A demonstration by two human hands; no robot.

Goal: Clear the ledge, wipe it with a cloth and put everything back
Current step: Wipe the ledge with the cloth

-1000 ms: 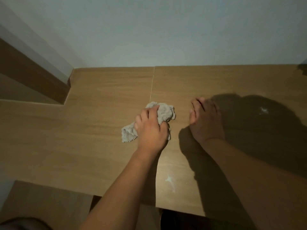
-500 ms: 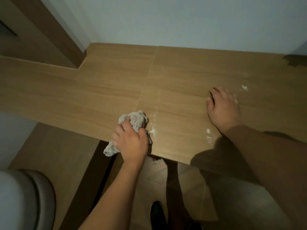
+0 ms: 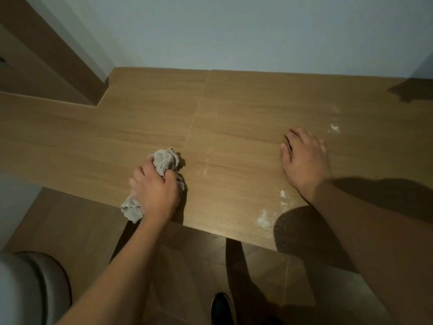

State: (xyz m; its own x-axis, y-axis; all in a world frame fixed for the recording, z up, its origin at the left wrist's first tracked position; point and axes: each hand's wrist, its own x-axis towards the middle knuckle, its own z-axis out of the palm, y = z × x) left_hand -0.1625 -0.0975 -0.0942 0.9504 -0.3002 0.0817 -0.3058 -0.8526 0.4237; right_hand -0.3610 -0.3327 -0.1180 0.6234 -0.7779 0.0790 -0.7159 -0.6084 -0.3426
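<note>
Cloth (image 3: 165, 160), bunched and gripped in my left hand (image 3: 155, 194), lies near the front edge of the ledge (image 3: 93, 137), just left of its seam; it has slid slightly back from that edge since half a second ago. My right hand (image 3: 304, 160) rests flat, fingers straight. White dust (image 3: 264, 219) remains at the front edge, so wiping is unfinished; pale wall (image 3: 234, 31) behind, shoe (image 3: 221, 308) below.

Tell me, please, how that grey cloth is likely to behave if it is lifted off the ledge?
The cloth is bunched and creased in the left hand, so it is probably soft and floppy. One end droops past the ledge edge, so it would likely hang limp. It looks light, not fragile or apt to roll.
</note>
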